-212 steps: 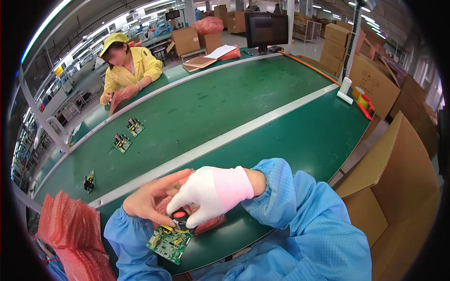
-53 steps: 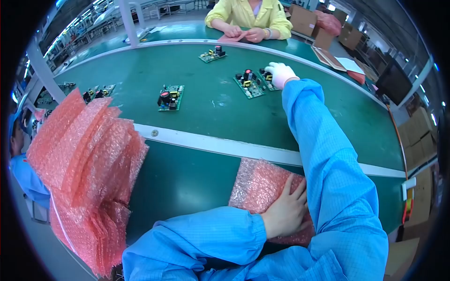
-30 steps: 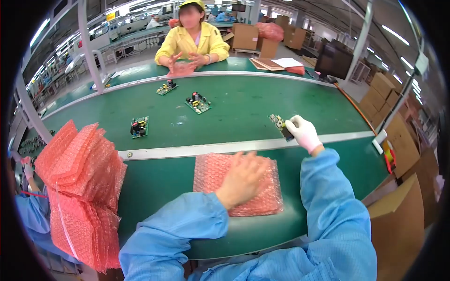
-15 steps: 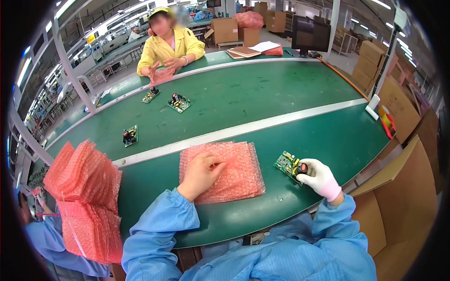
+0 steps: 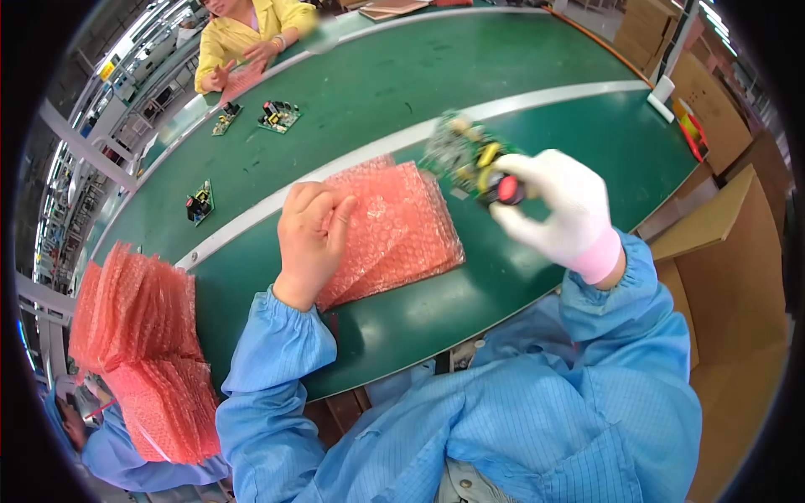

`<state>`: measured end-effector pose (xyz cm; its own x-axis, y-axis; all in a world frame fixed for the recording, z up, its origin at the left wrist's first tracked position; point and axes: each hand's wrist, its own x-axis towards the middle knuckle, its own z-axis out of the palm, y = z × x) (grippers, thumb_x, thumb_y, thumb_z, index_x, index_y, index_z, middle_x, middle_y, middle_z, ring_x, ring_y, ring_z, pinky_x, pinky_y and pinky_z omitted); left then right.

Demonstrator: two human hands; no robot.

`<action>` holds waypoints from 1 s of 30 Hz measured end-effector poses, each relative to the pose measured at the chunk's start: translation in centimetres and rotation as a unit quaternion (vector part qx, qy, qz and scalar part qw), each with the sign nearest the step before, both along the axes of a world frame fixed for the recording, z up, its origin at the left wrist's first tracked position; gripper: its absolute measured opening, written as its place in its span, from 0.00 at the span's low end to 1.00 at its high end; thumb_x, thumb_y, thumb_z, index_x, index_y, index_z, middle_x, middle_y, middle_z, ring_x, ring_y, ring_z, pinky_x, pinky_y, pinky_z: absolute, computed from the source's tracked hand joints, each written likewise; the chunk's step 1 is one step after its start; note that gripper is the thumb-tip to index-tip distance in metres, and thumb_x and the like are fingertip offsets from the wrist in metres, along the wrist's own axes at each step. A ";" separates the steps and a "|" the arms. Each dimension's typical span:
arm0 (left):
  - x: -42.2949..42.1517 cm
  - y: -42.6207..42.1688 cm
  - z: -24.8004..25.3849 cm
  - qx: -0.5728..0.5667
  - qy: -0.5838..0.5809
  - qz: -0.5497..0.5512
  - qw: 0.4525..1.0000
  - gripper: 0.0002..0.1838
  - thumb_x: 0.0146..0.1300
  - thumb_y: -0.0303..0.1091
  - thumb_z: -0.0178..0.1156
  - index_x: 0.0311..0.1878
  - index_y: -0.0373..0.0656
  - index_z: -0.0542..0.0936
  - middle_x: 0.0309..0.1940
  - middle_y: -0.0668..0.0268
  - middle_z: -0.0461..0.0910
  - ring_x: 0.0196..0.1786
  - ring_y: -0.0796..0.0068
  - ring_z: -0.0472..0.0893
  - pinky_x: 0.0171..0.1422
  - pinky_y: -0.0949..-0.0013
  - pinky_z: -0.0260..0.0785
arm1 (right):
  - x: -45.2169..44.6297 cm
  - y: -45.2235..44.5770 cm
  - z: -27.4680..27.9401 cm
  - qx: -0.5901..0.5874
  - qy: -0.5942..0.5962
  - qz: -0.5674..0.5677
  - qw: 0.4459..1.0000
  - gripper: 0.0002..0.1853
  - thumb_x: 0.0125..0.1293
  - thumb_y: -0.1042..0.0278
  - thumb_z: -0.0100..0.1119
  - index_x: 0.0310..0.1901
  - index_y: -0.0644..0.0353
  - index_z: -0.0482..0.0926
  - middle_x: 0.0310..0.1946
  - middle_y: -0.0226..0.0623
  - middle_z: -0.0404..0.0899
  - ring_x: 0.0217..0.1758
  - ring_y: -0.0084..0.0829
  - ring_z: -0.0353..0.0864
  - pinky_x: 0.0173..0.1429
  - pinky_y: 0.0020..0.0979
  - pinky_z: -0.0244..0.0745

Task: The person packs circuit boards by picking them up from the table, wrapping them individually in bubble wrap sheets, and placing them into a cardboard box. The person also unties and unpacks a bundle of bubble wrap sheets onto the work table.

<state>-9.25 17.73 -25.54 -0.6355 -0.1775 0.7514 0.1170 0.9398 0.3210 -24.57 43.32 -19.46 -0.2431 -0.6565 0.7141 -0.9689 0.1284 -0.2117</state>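
Note:
My bare left hand (image 5: 314, 239) is at the left edge of a stack of pink bubble-wrap bags (image 5: 394, 226), its fingers curled and pinching the top bag. In my right hand (image 5: 562, 210), which wears a white glove, is a green circuit board (image 5: 470, 159) with yellow and black parts. The thumb and fingers grip it by a black round part with a red top. The board is raised above the green worktop, just right of the bags, and slightly blurred. My fingertips on the bag are partly hidden.
At left stands a tall pile of pink bubble-wrap bags (image 5: 142, 327). Several circuit boards (image 5: 279, 116) lie beyond the metal strip (image 5: 327, 172). A person in yellow (image 5: 251, 38) handles a pink bag across the table. An open cardboard box (image 5: 729, 277) is at right; another person in blue sits lower left.
My right hand has lifted the circuit board off the worktop and brought it left towards the bags. My left hand has moved to the bags' left edge. The view has tilted downward.

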 end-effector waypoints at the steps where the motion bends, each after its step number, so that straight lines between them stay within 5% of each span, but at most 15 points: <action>1: 0.0 0.1 0.1 -0.004 0.010 -0.005 1.000 0.05 0.60 0.25 0.66 0.31 0.36 0.80 0.31 0.60 0.78 0.39 0.62 0.76 0.45 0.65 0.69 | 0.6 -0.6 0.3 0.030 0.034 0.037 0.998 0.16 0.47 0.71 0.70 0.41 0.53 0.81 0.26 0.33 0.77 0.28 0.35 0.79 0.33 0.33 0.74; 4: 0.5 0.1 0.6 -0.004 0.013 -0.046 0.999 0.03 0.58 0.24 0.67 0.34 0.36 0.82 0.33 0.62 0.80 0.41 0.63 0.76 0.47 0.65 0.69 | 0.7 -1.8 -0.5 0.106 -0.001 0.132 0.986 0.17 0.46 0.71 0.70 0.41 0.54 0.81 0.22 0.33 0.73 0.25 0.34 0.76 0.30 0.33 0.71; 10: 0.8 0.4 1.0 0.005 -0.008 -0.104 0.995 0.06 0.54 0.27 0.70 0.37 0.43 0.86 0.38 0.66 0.83 0.44 0.64 0.79 0.47 0.66 0.71 | -0.9 -4.4 -1.0 0.151 -0.109 0.136 0.973 0.15 0.50 0.68 0.68 0.42 0.54 0.83 0.21 0.31 0.69 0.22 0.31 0.70 0.29 0.32 0.68; 16: 1.1 1.5 0.5 0.180 -0.022 -0.133 0.974 0.06 0.60 0.28 0.67 0.41 0.41 0.87 0.41 0.65 0.83 0.45 0.68 0.81 0.49 0.68 0.73 | 0.7 -6.9 -3.1 0.169 -0.199 0.192 0.946 0.12 0.55 0.67 0.70 0.41 0.57 0.83 0.19 0.30 0.69 0.22 0.26 0.70 0.30 0.28 0.68; 17: 1.0 1.7 0.3 0.219 -0.021 -0.146 0.964 0.06 0.61 0.28 0.67 0.41 0.41 0.87 0.41 0.64 0.83 0.45 0.69 0.81 0.49 0.68 0.73 | 1.3 -7.2 -3.3 0.171 -0.213 0.191 0.943 0.15 0.56 0.62 0.69 0.42 0.60 0.82 0.25 0.37 0.78 0.27 0.38 0.79 0.34 0.35 0.74; 19: 0.8 2.2 0.7 0.228 -0.043 -0.189 0.954 0.08 0.63 0.28 0.65 0.44 0.41 0.87 0.43 0.62 0.83 0.46 0.68 0.82 0.51 0.69 0.74 | 1.1 -7.3 -4.2 0.183 -0.226 0.232 0.928 0.13 0.57 0.67 0.66 0.44 0.61 0.81 0.25 0.40 0.78 0.28 0.41 0.79 0.35 0.37 0.75; 21: 0.8 2.2 0.9 0.215 -0.066 -0.198 0.954 0.09 0.64 0.28 0.64 0.46 0.41 0.86 0.44 0.61 0.83 0.48 0.67 0.82 0.53 0.69 0.74 | -0.1 -7.6 -4.8 0.155 -0.165 0.248 0.942 0.12 0.58 0.72 0.61 0.45 0.62 0.82 0.28 0.42 0.80 0.30 0.43 0.80 0.37 0.37 0.76; 25: 0.8 0.1 1.1 0.297 -0.004 -0.185 0.937 0.13 0.71 0.30 0.57 0.54 0.38 0.82 0.48 0.62 0.84 0.52 0.74 0.80 0.58 0.71 0.70 | -1.0 -7.9 -1.7 -0.020 -0.251 0.176 0.952 0.16 0.58 0.80 0.53 0.47 0.59 0.82 0.37 0.42 0.83 0.38 0.41 0.83 0.44 0.34 0.80; 28: 0.6 -2.9 0.8 0.281 -0.008 -0.091 0.955 0.15 0.74 0.33 0.52 0.56 0.37 0.81 0.49 0.63 0.83 0.54 0.76 0.78 0.59 0.73 0.68 | 0.2 -10.0 0.2 0.019 -0.025 0.254 0.967 0.25 0.54 0.87 0.50 0.51 0.53 0.81 0.48 0.42 0.80 0.47 0.42 0.81 0.50 0.34 0.78; 30: 0.4 -5.1 -1.3 0.286 -0.041 -0.074 0.954 0.17 0.76 0.36 0.50 0.57 0.37 0.80 0.48 0.62 0.84 0.53 0.76 0.78 0.59 0.73 0.68 | 0.8 -10.8 -1.0 0.180 0.108 0.292 0.933 0.24 0.54 0.81 0.55 0.53 0.48 0.80 0.55 0.41 0.76 0.46 0.48 0.79 0.49 0.40 0.78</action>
<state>-8.82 12.64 -26.88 -0.7371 -0.4489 0.5051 0.1871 0.5827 0.7909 -23.76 32.56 -20.47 0.3548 -0.8392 0.4121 -0.9113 -0.4090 -0.0483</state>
